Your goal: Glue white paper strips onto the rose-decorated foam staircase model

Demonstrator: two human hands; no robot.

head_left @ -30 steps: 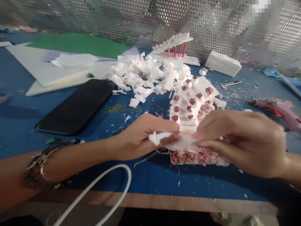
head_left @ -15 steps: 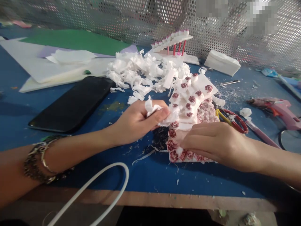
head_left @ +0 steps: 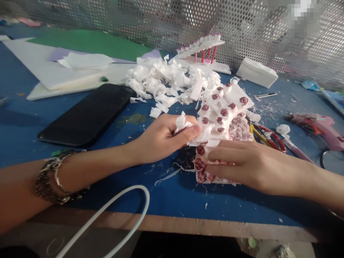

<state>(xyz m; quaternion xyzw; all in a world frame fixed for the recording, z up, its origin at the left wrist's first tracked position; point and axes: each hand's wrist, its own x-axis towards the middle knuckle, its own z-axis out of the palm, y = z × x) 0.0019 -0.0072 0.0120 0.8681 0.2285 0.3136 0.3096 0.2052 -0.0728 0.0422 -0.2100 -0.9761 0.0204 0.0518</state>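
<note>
My left hand [head_left: 161,139] is closed around a crumpled piece of white tissue [head_left: 181,123], thumb pressed on top. The tissue sticks out on both sides of the grip, close to the stepped white craft model [head_left: 224,123]. Dark red paper rosettes [head_left: 200,164] dot the model's steps and line the edge of its base. Across the front of that base lies my right hand [head_left: 252,165], palm down, with its fingers stretched and slightly apart. Those fingertips touch the base near the left row of rosettes; what is under the palm is hidden.
A pile of torn white tissue [head_left: 161,77] lies behind the model, and a black phone [head_left: 88,114] rests to the left. Scissors [head_left: 271,138] and a pink glue gun [head_left: 319,127] are on the right. A white cable [head_left: 142,208] loops over the table's front edge.
The fingers of my right hand have spread apart and lie flatter over the base. My left hand still holds the tissue. The whole view has shifted slightly.
</note>
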